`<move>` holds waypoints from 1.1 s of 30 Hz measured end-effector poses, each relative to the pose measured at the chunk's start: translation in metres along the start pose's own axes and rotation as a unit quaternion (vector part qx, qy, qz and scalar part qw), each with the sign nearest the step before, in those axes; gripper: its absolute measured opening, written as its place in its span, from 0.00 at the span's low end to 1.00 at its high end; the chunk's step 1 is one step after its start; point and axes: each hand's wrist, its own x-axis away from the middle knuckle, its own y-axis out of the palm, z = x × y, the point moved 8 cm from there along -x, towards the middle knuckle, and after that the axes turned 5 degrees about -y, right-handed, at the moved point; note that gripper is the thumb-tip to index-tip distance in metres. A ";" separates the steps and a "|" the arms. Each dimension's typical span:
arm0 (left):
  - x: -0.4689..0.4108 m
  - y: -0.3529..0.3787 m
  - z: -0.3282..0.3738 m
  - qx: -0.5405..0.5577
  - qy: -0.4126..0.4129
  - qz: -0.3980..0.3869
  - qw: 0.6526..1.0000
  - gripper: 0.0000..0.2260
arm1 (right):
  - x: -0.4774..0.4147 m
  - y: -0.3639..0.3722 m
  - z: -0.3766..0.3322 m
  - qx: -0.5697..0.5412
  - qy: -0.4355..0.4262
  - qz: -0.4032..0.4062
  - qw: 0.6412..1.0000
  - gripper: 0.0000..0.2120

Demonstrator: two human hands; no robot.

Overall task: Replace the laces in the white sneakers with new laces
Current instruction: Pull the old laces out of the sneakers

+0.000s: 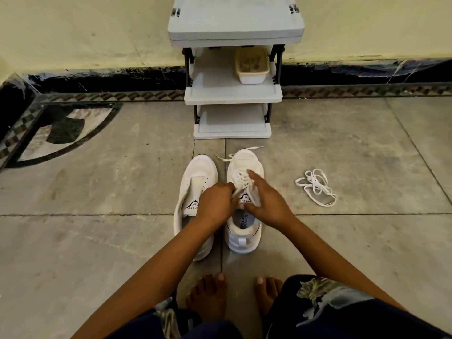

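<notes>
Two white sneakers stand side by side on the floor, toes pointing away from me. The left sneaker (195,182) has no lace in it. The right sneaker (244,162) carries a white lace (241,178) through its eyelets, with loose ends lying over the toe. My left hand (216,203) pinches the lace near the tongue. My right hand (265,201) lies over the right sneaker's side, index finger stretched onto the lacing. A loose white lace (316,187) lies in a tangle on the floor to the right.
A grey plastic shelf rack (233,94) stands against the wall just beyond the sneakers, with a cream tub (252,66) on its middle shelf. My bare feet (208,299) rest on the stone floor close behind the shoes.
</notes>
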 end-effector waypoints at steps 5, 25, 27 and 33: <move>-0.002 -0.008 -0.008 0.066 -0.018 0.015 0.998 0.12 | 0.001 -0.007 0.014 0.296 -0.031 0.018 0.955 0.28; 0.000 0.003 0.013 -0.091 0.061 0.022 0.994 0.17 | 0.017 0.020 0.028 0.038 0.019 0.031 0.999 0.31; 0.000 0.004 0.022 -0.148 0.064 0.025 0.987 0.15 | 0.016 0.023 0.035 0.041 0.051 0.023 0.998 0.31; -0.019 0.003 0.029 -0.015 -0.025 -0.095 0.995 0.09 | 0.018 0.027 0.036 0.077 0.057 0.039 0.995 0.29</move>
